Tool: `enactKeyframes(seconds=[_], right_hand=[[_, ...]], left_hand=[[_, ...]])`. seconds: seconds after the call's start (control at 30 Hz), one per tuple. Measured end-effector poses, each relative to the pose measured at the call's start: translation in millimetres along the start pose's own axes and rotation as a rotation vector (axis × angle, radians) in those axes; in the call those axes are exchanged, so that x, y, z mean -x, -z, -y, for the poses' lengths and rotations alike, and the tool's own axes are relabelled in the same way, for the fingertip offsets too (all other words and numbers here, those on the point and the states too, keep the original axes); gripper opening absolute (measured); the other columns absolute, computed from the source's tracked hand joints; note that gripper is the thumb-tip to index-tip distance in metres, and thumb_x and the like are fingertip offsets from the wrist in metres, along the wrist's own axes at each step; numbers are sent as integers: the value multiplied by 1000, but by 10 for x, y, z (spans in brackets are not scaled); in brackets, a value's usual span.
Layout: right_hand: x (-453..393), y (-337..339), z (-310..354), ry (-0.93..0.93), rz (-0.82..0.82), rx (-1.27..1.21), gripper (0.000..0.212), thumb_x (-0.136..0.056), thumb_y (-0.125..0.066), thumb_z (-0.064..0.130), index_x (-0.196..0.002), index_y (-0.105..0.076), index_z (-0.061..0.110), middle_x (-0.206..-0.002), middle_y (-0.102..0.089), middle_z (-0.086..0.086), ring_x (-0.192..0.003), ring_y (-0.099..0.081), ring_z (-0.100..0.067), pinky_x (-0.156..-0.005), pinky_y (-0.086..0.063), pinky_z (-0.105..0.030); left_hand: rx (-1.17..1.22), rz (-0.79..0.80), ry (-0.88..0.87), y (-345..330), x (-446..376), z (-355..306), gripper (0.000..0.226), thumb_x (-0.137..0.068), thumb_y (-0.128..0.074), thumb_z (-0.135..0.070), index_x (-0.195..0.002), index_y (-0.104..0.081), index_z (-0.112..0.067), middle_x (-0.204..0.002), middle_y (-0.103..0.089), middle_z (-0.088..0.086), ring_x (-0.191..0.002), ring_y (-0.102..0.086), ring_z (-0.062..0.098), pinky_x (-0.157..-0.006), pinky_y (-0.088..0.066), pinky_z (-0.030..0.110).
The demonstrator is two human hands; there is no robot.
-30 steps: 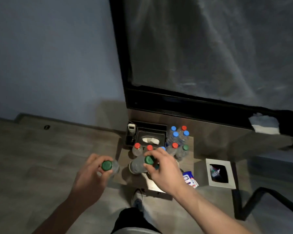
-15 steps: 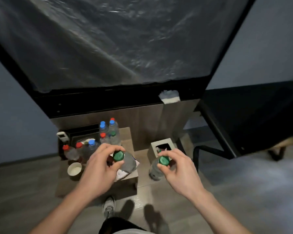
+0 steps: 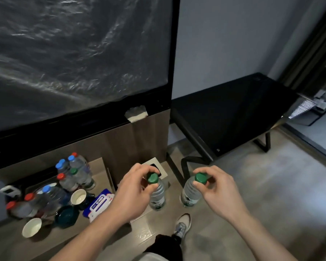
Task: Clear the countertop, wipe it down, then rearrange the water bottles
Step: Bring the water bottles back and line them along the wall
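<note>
My left hand [image 3: 134, 193] grips the top of a clear water bottle with a green cap [image 3: 152, 178]. A second green-capped bottle [image 3: 200, 178] hangs from my right hand [image 3: 217, 187], pinched at the cap. Both bottles are upright in the air, above the floor and right of the low wooden countertop [image 3: 100, 166]. On that countertop stand several more bottles with red, blue and green caps [image 3: 72, 172], two white cups [image 3: 79, 196], a dark green bowl [image 3: 66, 216] and a pack of wipes [image 3: 100, 203].
A black desk [image 3: 230, 110] stands to the right against the wall. A square white bin [image 3: 154, 162] sits on the floor behind my left hand. A white cloth [image 3: 136, 114] lies on the ledge under the plastic-covered screen. My shoe [image 3: 183, 224] is below the bottles.
Both hands lifted the green-capped bottles off the countertop and carried them right, over the floor. My view has swung right toward the black desk.
</note>
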State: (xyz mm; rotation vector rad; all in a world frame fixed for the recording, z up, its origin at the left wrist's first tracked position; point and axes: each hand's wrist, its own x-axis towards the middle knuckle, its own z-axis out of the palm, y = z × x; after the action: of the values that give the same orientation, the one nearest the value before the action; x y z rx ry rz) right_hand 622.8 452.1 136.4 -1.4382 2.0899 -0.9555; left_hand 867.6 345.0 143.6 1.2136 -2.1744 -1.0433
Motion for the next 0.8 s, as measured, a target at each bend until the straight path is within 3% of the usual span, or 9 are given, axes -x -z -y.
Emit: enactKeyframes(seconds=[0.23,0.43,0.57,0.67,0.8], right_hand=[[-521,550,-553,-57,-29,-15,31,-86,-84,26,-107,-71,44,-106,-62,27,-94,-63,2,-76,-46,-5],[-1378,966,-938,-81,25,31,34,-85,-84,29,-109,-68,47,-106,-58,32,-92,-64,5,-72,-50,-14],[-1849,1258,-1183,-86,-19,40,34,-83,-86,27,-106,-70,46,-102,-62,28,-93,-64,6,-76,-49,-10],[-2125,1493,-1374,-74,-71,35,34,-83,-86,26,-106,-70,44,-102,-63,26,-93,-65,4,-77,-49,-7],[-2380,1821,-1611,-103,-96,-12,32,-85,-84,28,-106,-69,46,-102,-62,26,-90,-66,2,-76,-53,-17]], left_hand=[[18,49,-6,-505,-812,-278,32,-92,-75,-24,-110,-61,-47,-106,-50,-25,-100,-55,-1,-83,-52,24],[28,60,3,-832,-1668,-528,31,-92,-75,-25,-108,-61,-48,-103,-51,-24,-99,-55,-2,-79,-48,17],[17,91,6,-1032,-2252,-718,32,-93,-74,-25,-108,-60,-51,-105,-50,-26,-96,-56,-2,-79,-52,23],[-44,105,-60,-1226,-2653,-852,35,-93,-74,-24,-111,-60,-50,-106,-49,-26,-102,-52,-6,-80,-45,14],[-49,136,-62,-1494,-3086,-1059,34,-92,-75,-23,-112,-61,-47,-108,-49,-27,-105,-52,-7,-86,-43,14]])
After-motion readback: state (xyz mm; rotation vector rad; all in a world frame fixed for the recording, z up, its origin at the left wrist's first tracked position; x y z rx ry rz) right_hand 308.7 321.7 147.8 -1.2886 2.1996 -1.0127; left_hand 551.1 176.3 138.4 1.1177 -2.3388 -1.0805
